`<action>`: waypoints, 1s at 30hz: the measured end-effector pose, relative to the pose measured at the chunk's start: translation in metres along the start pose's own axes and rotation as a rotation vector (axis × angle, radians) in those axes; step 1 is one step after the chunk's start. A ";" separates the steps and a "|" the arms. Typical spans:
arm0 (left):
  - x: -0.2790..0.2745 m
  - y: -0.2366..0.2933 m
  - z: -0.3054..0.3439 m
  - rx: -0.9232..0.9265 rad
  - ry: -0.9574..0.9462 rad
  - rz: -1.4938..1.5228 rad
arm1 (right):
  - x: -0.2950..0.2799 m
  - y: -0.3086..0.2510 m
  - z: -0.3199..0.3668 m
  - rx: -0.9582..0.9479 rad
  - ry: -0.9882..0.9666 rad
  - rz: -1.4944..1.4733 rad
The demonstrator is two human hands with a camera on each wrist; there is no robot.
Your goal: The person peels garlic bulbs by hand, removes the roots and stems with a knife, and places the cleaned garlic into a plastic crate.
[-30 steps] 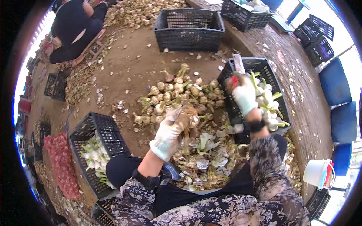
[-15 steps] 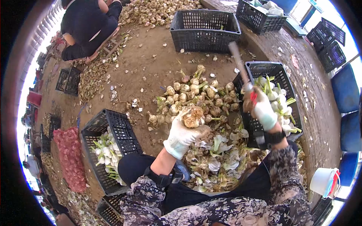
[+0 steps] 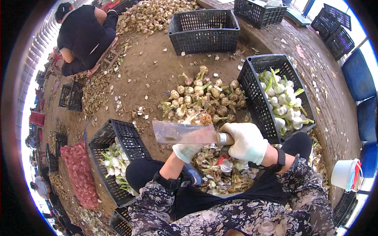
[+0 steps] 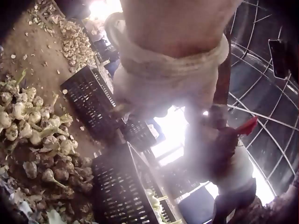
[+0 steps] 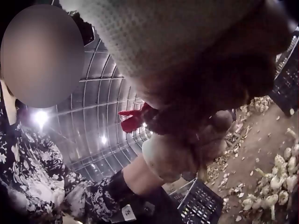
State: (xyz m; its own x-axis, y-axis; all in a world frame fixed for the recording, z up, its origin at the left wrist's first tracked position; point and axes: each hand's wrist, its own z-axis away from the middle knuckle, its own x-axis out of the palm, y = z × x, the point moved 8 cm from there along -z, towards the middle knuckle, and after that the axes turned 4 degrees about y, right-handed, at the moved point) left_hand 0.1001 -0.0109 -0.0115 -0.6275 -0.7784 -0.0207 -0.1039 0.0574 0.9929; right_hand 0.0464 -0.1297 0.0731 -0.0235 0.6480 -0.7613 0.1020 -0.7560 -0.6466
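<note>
My gloved right hand point(image 3: 246, 143) grips the wooden handle of a cleaver point(image 3: 183, 133), its broad blade pointing left. Behind the blade, my gloved left hand point(image 3: 186, 152) holds a garlic bulb point(image 3: 202, 117) with its brown roots up; the blade hides most of these fingers. Just beyond lies a heap of untrimmed garlic point(image 3: 214, 94). Trimmed white garlic point(image 3: 281, 100) fills a black crate point(image 3: 255, 100) to the right. In the left wrist view, the right hand point(image 4: 236, 163) with a red strip is close to the left hand point(image 4: 163, 79).
Peelings point(image 3: 226, 173) cover the ground between my knees. Another crate point(image 3: 126, 137) of white garlic stands at left, beside a red net sack point(image 3: 80, 173). An upright black crate point(image 3: 202, 39) stands ahead. A person point(image 3: 84, 39) sits at back left; a white bucket point(image 3: 342, 175) is at right.
My right hand has swung the cleaver from over the right crate to the left hand. The left hand has turned the garlic bulb roots-up and moved little.
</note>
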 end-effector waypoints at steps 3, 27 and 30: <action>0.022 0.021 -0.004 -0.457 -0.482 -0.805 | 0.011 0.007 0.002 0.047 -0.080 -0.023; -0.037 0.030 -0.019 -0.142 0.424 0.834 | 0.055 0.048 0.014 0.456 0.191 -1.076; -0.059 0.004 -0.018 -0.158 0.818 1.036 | 0.099 0.009 0.022 0.341 0.235 -1.260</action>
State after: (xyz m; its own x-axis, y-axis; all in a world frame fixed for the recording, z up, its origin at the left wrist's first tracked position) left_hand 0.1506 0.0236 -0.0046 0.2861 -0.5716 0.7690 0.2620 0.8186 0.5111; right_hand 0.0233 -0.0741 -0.0093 0.2580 0.8932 0.3683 -0.1168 0.4072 -0.9058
